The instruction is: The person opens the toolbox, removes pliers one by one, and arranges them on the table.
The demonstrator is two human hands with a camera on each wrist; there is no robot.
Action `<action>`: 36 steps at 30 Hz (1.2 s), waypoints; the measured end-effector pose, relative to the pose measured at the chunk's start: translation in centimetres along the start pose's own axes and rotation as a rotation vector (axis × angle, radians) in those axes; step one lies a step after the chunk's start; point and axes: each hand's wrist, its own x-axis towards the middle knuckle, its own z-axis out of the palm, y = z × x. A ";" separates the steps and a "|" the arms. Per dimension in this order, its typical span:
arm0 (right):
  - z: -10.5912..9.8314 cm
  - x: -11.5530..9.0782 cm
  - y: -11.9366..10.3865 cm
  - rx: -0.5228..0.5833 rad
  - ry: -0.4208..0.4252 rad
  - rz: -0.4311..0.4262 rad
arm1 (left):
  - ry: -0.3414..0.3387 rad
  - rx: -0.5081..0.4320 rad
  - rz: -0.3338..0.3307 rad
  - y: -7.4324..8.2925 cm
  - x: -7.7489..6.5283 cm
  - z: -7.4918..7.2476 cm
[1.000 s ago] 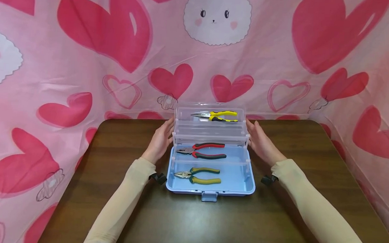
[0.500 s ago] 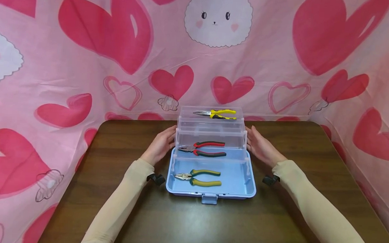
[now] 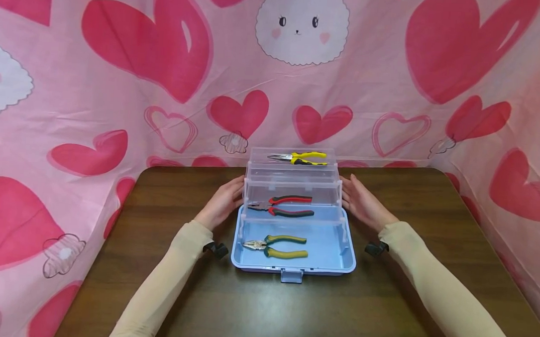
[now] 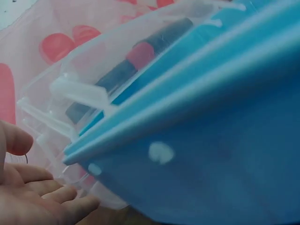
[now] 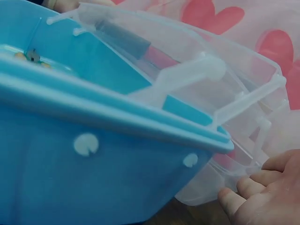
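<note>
A light-blue toolbox [image 3: 320, 263] stands unfolded on the table, with clear cantilever trays [image 3: 327, 195] stepping up behind its base. Yellow-black needle-nose pliers [image 3: 304, 161] lie in the top tray. Pliers with red and black handles [image 3: 295, 214] lie in the lower tray. Green-yellow combination pliers [image 3: 289, 254] rest in the base. My left hand [image 3: 222, 200] is beside the trays on the left, fingers extended in the left wrist view. My right hand [image 3: 363, 207] mirrors it on the right, its fingers loosely extended near the clear plastic. Whether the fingertips touch cannot be told.
The brown wooden table [image 3: 263, 314] extends in front of the box and to both sides. A pink heart-print cloth [image 3: 369, 67] hangs close behind the trays. The toolbox latch [image 3: 291, 276] points towards me at the front.
The clear trays have tipped farther back and settled, carrying the needle-nose pliers backward. Both hands have come slightly lower with them. Over the last half second hardly anything has moved.
</note>
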 end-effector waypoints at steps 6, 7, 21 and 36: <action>-0.3 -0.1 -0.2 -0.067 0.017 0.015 | 0.000 0.098 -0.011 0.0 -0.4 -0.6; -0.3 -0.1 -0.2 -0.076 0.030 0.022 | 0.001 0.099 -0.016 -0.1 -0.5 -0.6; 0.3 -2.4 -3.8 -0.334 0.283 0.034 | 0.091 0.331 -0.005 0.6 -4.6 -0.8; 3.0 -2.0 -9.2 -0.655 0.323 -0.107 | 0.086 0.461 -0.055 -0.7 -9.1 0.6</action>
